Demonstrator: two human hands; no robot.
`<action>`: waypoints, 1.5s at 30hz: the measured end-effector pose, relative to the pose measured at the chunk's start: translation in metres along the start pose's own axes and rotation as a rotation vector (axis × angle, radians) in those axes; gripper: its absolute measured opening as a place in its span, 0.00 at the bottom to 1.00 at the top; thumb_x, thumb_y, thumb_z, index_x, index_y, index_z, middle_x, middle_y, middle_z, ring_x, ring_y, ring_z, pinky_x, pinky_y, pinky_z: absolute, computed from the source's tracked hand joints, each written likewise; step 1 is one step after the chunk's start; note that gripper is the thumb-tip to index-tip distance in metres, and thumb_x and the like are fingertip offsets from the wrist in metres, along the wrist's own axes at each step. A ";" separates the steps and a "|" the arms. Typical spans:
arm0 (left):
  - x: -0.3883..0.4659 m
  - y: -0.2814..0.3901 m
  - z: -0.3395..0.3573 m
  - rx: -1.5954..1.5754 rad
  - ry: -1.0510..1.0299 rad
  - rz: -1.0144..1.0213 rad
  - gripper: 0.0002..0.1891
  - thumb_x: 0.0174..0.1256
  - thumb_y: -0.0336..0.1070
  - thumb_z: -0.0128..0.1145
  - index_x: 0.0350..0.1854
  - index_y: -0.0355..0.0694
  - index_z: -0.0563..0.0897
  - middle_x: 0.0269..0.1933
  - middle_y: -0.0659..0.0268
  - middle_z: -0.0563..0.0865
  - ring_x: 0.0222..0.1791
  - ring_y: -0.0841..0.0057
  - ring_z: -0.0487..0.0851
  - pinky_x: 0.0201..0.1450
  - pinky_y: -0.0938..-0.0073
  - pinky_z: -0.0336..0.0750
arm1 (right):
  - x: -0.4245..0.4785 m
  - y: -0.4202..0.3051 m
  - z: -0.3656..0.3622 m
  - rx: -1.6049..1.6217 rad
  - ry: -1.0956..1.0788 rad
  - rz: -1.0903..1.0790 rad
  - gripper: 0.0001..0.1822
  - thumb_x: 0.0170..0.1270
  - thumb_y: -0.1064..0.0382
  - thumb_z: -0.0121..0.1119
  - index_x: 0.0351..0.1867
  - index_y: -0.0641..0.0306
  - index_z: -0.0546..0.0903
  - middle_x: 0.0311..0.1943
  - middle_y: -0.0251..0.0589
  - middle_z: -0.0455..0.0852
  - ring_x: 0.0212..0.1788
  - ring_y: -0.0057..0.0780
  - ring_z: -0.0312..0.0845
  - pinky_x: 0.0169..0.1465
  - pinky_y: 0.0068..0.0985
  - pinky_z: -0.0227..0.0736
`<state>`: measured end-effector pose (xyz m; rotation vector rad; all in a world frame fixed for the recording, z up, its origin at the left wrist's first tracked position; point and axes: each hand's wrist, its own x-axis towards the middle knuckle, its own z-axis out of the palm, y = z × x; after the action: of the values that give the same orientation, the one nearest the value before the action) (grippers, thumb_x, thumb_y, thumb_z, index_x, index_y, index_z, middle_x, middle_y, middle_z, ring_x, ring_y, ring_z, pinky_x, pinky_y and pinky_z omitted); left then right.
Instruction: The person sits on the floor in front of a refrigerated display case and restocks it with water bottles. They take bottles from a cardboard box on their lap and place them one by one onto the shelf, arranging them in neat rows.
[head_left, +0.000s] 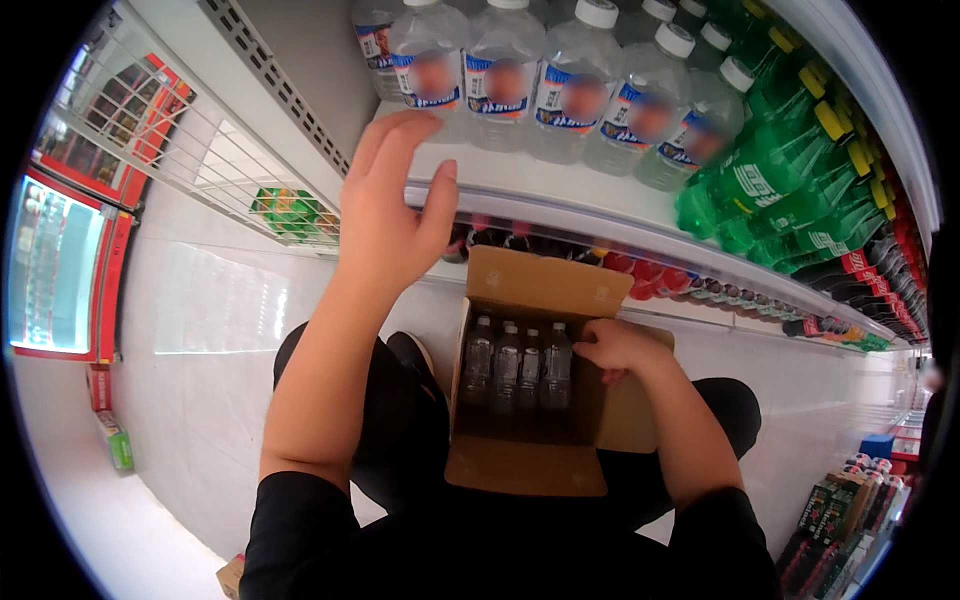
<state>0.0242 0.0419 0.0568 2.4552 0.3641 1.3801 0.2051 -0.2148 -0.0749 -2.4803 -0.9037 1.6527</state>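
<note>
My left hand (397, 195) is raised over the front edge of a white store shelf (517, 169), its fingers apart and nothing in them. Just beyond its fingertips stand clear plastic bottles (501, 79) with white caps and blue-and-orange labels, in rows on that shelf. Below, an open cardboard box (525, 465) rests between my knees, flaps folded out. Several clear bottles (506, 367) stand upright in its left and middle part. Over the box's right side hangs my right hand (619, 349), fingers loosely curled beside the rightmost bottle (557, 364); I see nothing held in it.
Green soda bottles (757, 176) and cola bottles (862, 277) fill the shelf rightward. A lower shelf (660, 311) holds red and dark drinks. At left are a wire side panel (172, 142) and red-framed drink coolers (64, 277). Stacked drink cartons (832, 517) stand at lower right.
</note>
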 end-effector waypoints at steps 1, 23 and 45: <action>-0.003 0.005 -0.001 -0.047 -0.048 -0.007 0.16 0.61 0.23 0.63 0.53 0.33 0.82 0.54 0.50 0.86 0.53 0.53 0.86 0.57 0.63 0.79 | 0.012 0.005 0.008 -0.066 0.029 -0.094 0.21 0.71 0.50 0.60 0.52 0.66 0.82 0.39 0.51 0.90 0.32 0.39 0.90 0.37 0.35 0.85; -0.016 0.005 -0.001 -0.200 -0.263 0.126 0.04 0.59 0.26 0.64 0.35 0.37 0.82 0.37 0.60 0.85 0.32 0.58 0.83 0.35 0.62 0.78 | 0.175 0.035 0.150 -0.527 0.169 -0.086 0.36 0.55 0.58 0.71 0.68 0.61 0.77 0.75 0.61 0.67 0.71 0.60 0.71 0.64 0.48 0.79; -0.021 -0.002 -0.004 -0.217 -0.353 0.143 0.02 0.61 0.27 0.63 0.33 0.37 0.82 0.33 0.61 0.84 0.31 0.58 0.83 0.34 0.61 0.78 | 0.158 0.012 0.121 -0.343 -0.160 -0.569 0.28 0.44 0.66 0.75 0.52 0.61 0.85 0.50 0.53 0.90 0.53 0.51 0.86 0.57 0.42 0.79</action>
<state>0.0100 0.0363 0.0415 2.5108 -0.0408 0.9468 0.1495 -0.1842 -0.2641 -1.9744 -1.8359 1.5971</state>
